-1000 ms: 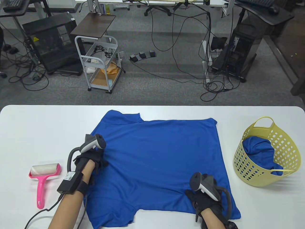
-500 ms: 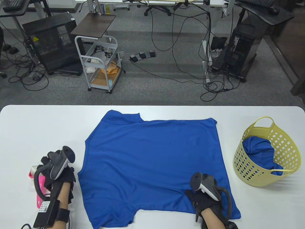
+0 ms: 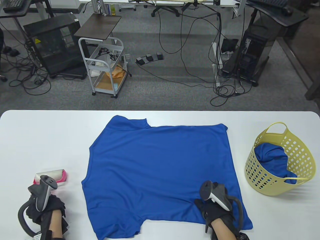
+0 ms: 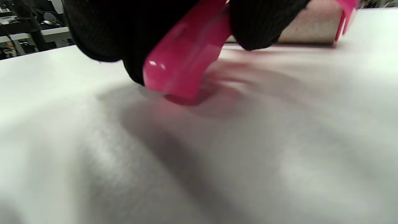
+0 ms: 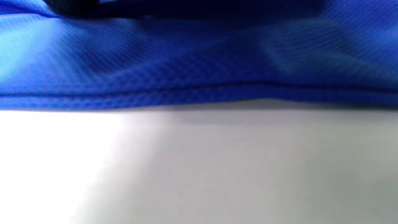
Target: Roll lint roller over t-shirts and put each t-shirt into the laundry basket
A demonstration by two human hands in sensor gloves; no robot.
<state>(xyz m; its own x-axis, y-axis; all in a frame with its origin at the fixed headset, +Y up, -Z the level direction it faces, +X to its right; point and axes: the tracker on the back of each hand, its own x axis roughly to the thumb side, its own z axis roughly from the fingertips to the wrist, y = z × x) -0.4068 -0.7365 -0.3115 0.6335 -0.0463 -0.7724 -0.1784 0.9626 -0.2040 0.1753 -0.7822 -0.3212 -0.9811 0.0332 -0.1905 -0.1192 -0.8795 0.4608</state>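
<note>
A blue t-shirt [image 3: 160, 170] lies spread flat across the middle of the white table [image 3: 37, 140]. The lint roller [image 3: 51, 175] has a white roll and a pink frame and sits at the front left. My left hand [image 3: 45, 207] grips its pink handle [image 4: 183, 53], with gloved fingers [image 4: 258, 25] curled round it in the left wrist view. The handle's tip touches the table. My right hand [image 3: 216, 212] rests flat on the shirt's front right hem [image 5: 199, 93]. A yellow laundry basket [image 3: 297, 150] at the right holds another blue t-shirt [image 3: 270, 157].
The table's far edge runs across the middle of the table view. Beyond it on the floor are a white cart [image 3: 105, 67], cables and computer towers [image 3: 252, 55]. Bare tabletop shows between the shirt and the basket.
My left hand left the shirt's left side, moved to the lint roller and took hold of its handle; the roll has tilted. My right hand has stayed put.
</note>
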